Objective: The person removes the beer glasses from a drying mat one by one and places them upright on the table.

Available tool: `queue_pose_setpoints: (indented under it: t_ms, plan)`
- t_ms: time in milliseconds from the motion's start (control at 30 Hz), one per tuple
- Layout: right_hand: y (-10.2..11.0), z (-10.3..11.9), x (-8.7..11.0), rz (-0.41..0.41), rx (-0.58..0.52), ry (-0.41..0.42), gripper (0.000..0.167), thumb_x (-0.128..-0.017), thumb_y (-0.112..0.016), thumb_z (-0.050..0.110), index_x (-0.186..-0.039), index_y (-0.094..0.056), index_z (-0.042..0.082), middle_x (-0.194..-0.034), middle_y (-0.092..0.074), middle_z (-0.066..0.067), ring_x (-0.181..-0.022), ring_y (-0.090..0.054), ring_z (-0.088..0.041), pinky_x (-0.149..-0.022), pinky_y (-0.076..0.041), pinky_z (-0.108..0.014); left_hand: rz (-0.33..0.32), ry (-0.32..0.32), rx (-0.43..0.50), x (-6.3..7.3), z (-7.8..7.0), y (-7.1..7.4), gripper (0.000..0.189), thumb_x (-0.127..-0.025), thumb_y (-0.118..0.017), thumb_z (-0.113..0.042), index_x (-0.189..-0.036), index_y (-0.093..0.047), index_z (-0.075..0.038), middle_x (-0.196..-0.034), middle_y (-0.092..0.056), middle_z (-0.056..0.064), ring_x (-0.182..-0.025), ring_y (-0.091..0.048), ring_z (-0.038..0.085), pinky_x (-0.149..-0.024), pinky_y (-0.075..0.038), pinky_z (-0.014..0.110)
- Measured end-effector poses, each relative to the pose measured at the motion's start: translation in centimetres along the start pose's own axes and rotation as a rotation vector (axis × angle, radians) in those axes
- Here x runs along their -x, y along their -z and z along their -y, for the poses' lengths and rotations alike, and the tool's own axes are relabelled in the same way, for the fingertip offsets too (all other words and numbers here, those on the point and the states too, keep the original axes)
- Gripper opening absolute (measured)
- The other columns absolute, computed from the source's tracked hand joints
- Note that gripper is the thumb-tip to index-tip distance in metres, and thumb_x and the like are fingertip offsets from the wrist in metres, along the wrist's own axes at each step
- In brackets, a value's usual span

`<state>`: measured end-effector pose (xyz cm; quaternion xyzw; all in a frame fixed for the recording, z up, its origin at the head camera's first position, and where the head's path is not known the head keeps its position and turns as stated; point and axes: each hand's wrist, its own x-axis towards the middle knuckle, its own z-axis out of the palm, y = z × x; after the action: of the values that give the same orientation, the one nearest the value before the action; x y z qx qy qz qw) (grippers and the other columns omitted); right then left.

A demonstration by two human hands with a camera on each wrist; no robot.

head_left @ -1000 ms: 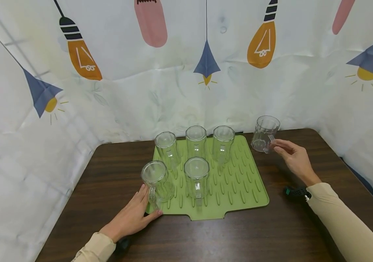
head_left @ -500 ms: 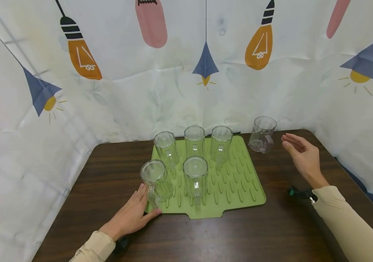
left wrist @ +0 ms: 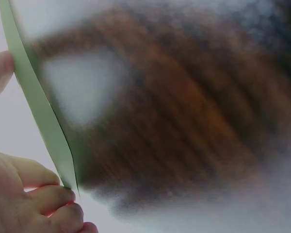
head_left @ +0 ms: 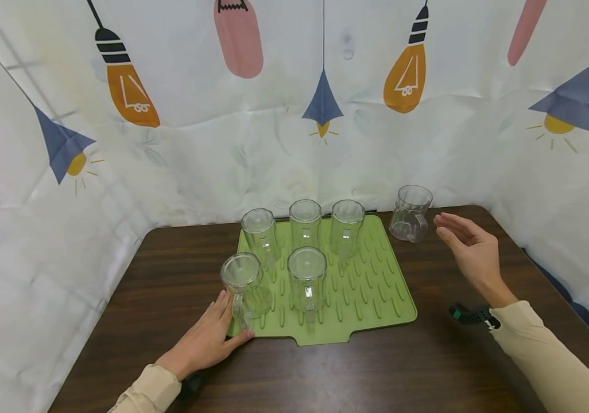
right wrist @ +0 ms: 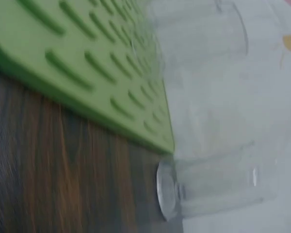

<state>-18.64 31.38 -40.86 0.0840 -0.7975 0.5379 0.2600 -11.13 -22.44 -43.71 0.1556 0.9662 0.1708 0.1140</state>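
A clear glass mug (head_left: 409,213) stands upright on the table, right of the green drying mat (head_left: 372,275); the right wrist view also shows this mug (right wrist: 223,182). My right hand (head_left: 472,252) is just right of its handle, apart from it, with fingers loosely bent and holding nothing. My left hand (head_left: 204,341) lies at the mat's front left corner, fingers extended along its side and thumb on the front edge. In the left wrist view, thumb and fingertips touch the mat's edge (left wrist: 43,114). The front left mug (head_left: 245,284) is right beside the left fingers.
Several glass mugs, seemingly upside down, stand on the mat in two rows, among them the front middle mug (head_left: 307,281) and back right mug (head_left: 347,228). The mat's right part shows bare ridges. A white printed curtain (head_left: 212,155) hangs behind the dark wooden table (head_left: 186,258).
My right hand has let go of the upright mug's handle and drawn off to the right, then shifted slightly back left in view. The left hand stays at the mat corner.
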Motion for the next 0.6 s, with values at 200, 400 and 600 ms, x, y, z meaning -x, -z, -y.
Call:
queue_pose_setpoints:
  t_ms: [200, 400, 600]
  plan:
    - [-1.7, 1.4, 1.0, 0.055, -0.044, 0.01, 0.039, -0.098, -0.07, 0.004, -0.136, -0.067, 0.003, -0.121, -0.073, 0.026, -0.109, -0.07, 0.009, -0.088, -0.056, -0.007, 0.006, 0.003, -0.001, 0.0, 0.1, 0.0, 0.108, -0.098, -0.055, -0.067, -0.159, -0.019, 0.013, -0.17, -0.014, 0.032, -0.159, -0.014, 0.049, -0.128, -0.023, 0.066]
    - [-3.6, 2.4, 2.1, 0.144, -0.156, 0.014, 0.037, -0.097, -0.069, 0.0, -0.134, -0.067, -0.001, -0.12, -0.075, 0.021, -0.108, -0.073, 0.004, -0.088, -0.059, -0.013, -0.01, -0.006, -0.008, 0.0, 0.1, 0.0, 0.107, -0.098, -0.055, -0.067, -0.159, -0.02, 0.014, -0.17, -0.015, 0.032, -0.159, -0.015, 0.049, -0.127, -0.023, 0.066]
    - [-5.0, 3.4, 3.4, 0.215, -0.232, 0.004, 0.038, -0.097, -0.069, -0.001, -0.134, -0.066, -0.003, -0.122, -0.076, 0.018, -0.11, -0.073, 0.001, -0.087, -0.061, -0.017, -0.012, -0.013, -0.007, 0.0, 0.0, 0.0, 0.106, -0.098, -0.056, -0.066, -0.159, -0.02, 0.014, -0.17, -0.015, 0.032, -0.159, -0.015, 0.05, -0.127, -0.023, 0.066]
